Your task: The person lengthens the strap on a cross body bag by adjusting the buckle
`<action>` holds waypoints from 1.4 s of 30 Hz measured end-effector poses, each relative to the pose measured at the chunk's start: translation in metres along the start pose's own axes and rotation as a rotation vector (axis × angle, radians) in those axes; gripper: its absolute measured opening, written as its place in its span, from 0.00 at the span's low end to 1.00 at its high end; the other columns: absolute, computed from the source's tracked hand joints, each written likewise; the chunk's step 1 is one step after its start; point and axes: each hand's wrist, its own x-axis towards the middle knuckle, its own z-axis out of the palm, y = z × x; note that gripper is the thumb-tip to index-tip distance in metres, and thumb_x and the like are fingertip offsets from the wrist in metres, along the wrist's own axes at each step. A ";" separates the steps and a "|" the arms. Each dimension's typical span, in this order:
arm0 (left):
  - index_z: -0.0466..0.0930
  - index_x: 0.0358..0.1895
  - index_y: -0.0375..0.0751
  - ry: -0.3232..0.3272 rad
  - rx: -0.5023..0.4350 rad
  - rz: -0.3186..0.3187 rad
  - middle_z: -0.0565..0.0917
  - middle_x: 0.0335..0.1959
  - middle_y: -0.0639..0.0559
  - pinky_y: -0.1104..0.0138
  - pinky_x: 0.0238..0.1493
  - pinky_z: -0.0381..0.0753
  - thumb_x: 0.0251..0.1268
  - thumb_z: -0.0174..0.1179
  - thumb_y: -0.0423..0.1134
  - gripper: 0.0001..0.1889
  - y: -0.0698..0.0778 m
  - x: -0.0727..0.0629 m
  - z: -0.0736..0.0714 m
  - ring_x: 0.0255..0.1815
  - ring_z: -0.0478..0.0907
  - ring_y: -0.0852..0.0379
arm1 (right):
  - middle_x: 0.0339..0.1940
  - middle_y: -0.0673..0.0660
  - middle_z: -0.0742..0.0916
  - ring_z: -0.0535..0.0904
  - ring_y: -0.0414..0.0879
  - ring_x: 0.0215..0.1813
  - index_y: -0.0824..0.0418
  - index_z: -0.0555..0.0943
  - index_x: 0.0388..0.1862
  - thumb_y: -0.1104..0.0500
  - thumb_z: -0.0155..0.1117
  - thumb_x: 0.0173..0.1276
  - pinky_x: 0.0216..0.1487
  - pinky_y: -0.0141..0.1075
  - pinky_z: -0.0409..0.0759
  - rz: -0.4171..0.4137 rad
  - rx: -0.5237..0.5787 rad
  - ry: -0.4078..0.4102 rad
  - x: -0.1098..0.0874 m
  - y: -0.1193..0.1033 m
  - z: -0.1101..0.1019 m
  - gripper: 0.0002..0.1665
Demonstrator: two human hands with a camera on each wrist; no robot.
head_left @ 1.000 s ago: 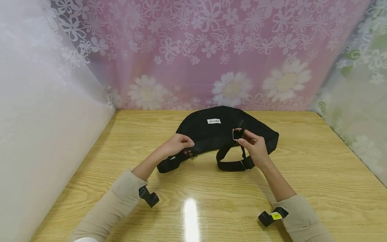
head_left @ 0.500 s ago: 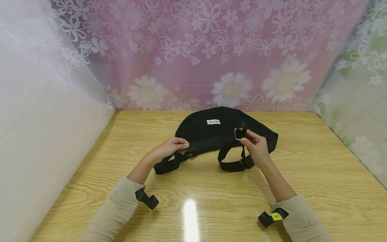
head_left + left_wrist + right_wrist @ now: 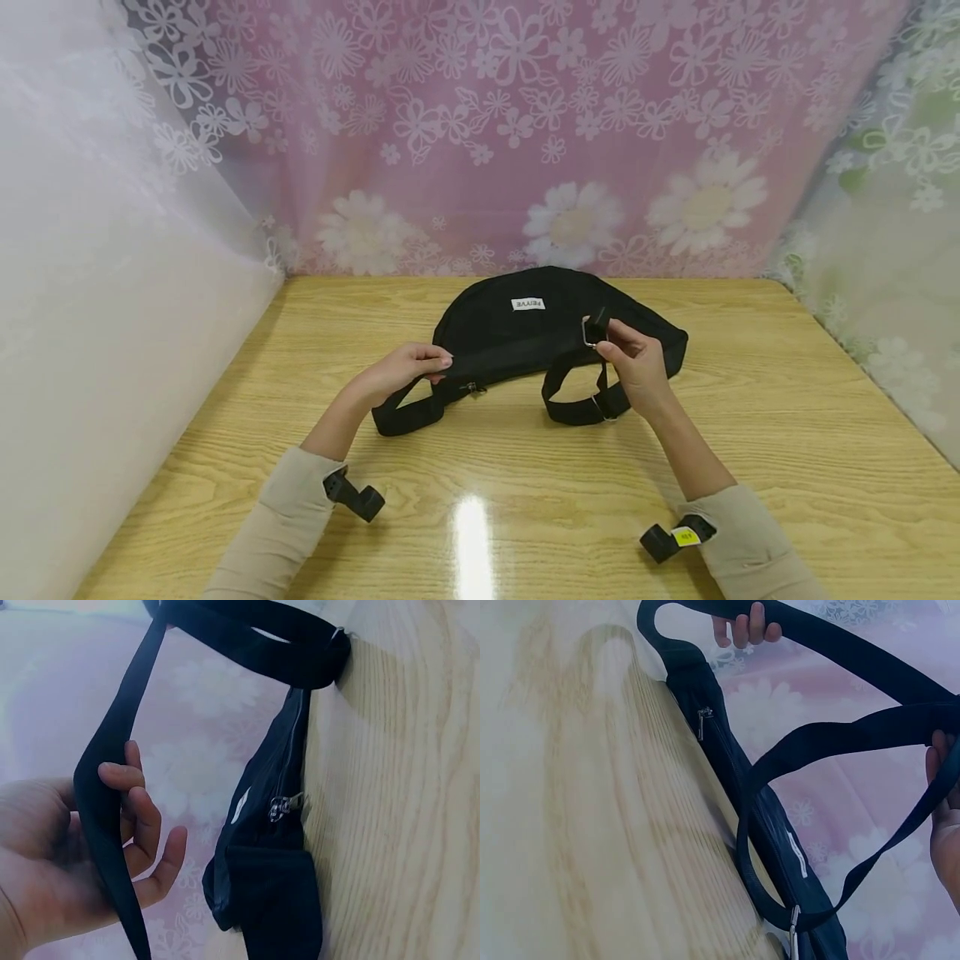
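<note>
A black waist bag (image 3: 487,333) with a white label (image 3: 528,304) lies toward the back of the table. My left hand (image 3: 405,371) pinches its black strap (image 3: 112,780) between thumb and fingers, near the bag's left end. In the left wrist view the strap runs taut upward from this hand. My right hand (image 3: 636,367) holds the strap beside a metal buckle (image 3: 587,333), raised over the bag's front. Below it the strap loops down to a second metal buckle (image 3: 794,930). A zipper pull (image 3: 285,808) hangs at the bag's near edge.
The wooden table (image 3: 570,500) carries a bright light reflection near its front. A pink flowered curtain (image 3: 480,150) closes off the back, with a white sheet (image 3: 127,275) on the left and a pale flowered curtain (image 3: 892,275) on the right.
My left hand has slid left along the strap, away from the bag's middle. The right hand has shifted slightly right with the buckle, and the bag stays nearly in place.
</note>
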 end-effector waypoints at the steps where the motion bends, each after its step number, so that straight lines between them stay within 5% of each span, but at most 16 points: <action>1: 0.71 0.48 0.22 -0.002 -0.006 0.005 0.72 0.32 0.48 0.48 0.54 0.63 0.71 0.48 0.37 0.16 0.000 0.000 -0.001 0.42 0.67 0.36 | 0.45 0.55 0.84 0.79 0.43 0.46 0.59 0.83 0.48 0.72 0.58 0.63 0.47 0.30 0.75 -0.001 0.001 -0.002 0.000 0.000 0.000 0.17; 9: 0.72 0.47 0.22 -0.012 -0.058 0.020 0.72 0.31 0.45 0.46 0.56 0.61 0.71 0.48 0.36 0.16 -0.005 -0.002 -0.010 0.44 0.66 0.33 | 0.46 0.56 0.84 0.78 0.44 0.48 0.62 0.82 0.49 0.70 0.59 0.63 0.49 0.31 0.74 -0.029 0.055 -0.003 0.002 -0.003 -0.001 0.15; 18: 0.74 0.49 0.23 0.024 -0.051 0.004 0.75 0.36 0.39 0.48 0.56 0.62 0.70 0.49 0.37 0.16 -0.019 -0.009 -0.024 0.39 0.70 0.45 | 0.46 0.55 0.83 0.77 0.43 0.50 0.65 0.81 0.50 0.71 0.59 0.63 0.49 0.30 0.74 -0.048 0.139 -0.031 0.004 -0.009 -0.004 0.16; 26: 0.73 0.50 0.23 0.012 0.062 -0.005 0.75 0.43 0.42 0.50 0.54 0.67 0.71 0.48 0.37 0.16 -0.022 -0.008 -0.019 0.48 0.70 0.38 | 0.45 0.54 0.83 0.77 0.43 0.48 0.62 0.82 0.50 0.71 0.59 0.63 0.47 0.30 0.75 -0.004 0.039 -0.018 0.001 -0.010 -0.001 0.17; 29: 0.76 0.47 0.28 0.069 0.248 0.034 0.78 0.39 0.45 0.57 0.47 0.73 0.71 0.49 0.36 0.13 -0.019 -0.005 -0.009 0.43 0.73 0.45 | 0.46 0.53 0.83 0.78 0.43 0.47 0.62 0.81 0.51 0.72 0.59 0.63 0.46 0.29 0.75 0.003 -0.073 -0.032 0.000 -0.011 0.001 0.18; 32: 0.79 0.44 0.32 0.196 0.453 0.107 0.79 0.38 0.48 0.62 0.40 0.74 0.69 0.51 0.37 0.11 -0.009 -0.001 0.009 0.39 0.74 0.52 | 0.46 0.53 0.82 0.77 0.43 0.44 0.67 0.78 0.53 0.72 0.59 0.62 0.42 0.27 0.76 -0.011 -0.172 -0.089 -0.001 -0.012 0.004 0.19; 35: 0.79 0.46 0.37 0.281 0.533 0.220 0.79 0.41 0.49 0.61 0.45 0.73 0.67 0.54 0.39 0.11 0.009 0.003 0.032 0.44 0.74 0.52 | 0.45 0.54 0.81 0.75 0.43 0.40 0.72 0.75 0.55 0.73 0.60 0.61 0.37 0.25 0.75 -0.047 -0.264 -0.169 -0.001 -0.013 0.008 0.22; 39: 0.72 0.58 0.41 0.228 0.488 0.351 0.73 0.55 0.51 0.60 0.57 0.65 0.64 0.57 0.47 0.22 0.033 0.009 0.061 0.58 0.66 0.54 | 0.43 0.56 0.79 0.73 0.45 0.36 0.75 0.72 0.57 0.74 0.61 0.60 0.34 0.26 0.74 -0.065 -0.351 -0.241 -0.001 -0.015 0.015 0.24; 42: 0.63 0.66 0.43 0.164 0.464 0.377 0.66 0.63 0.53 0.59 0.61 0.62 0.60 0.59 0.52 0.33 0.047 0.014 0.078 0.64 0.60 0.56 | 0.38 0.56 0.78 0.72 0.46 0.34 0.74 0.71 0.57 0.75 0.61 0.58 0.32 0.27 0.73 -0.049 -0.416 -0.278 -0.001 -0.019 0.021 0.26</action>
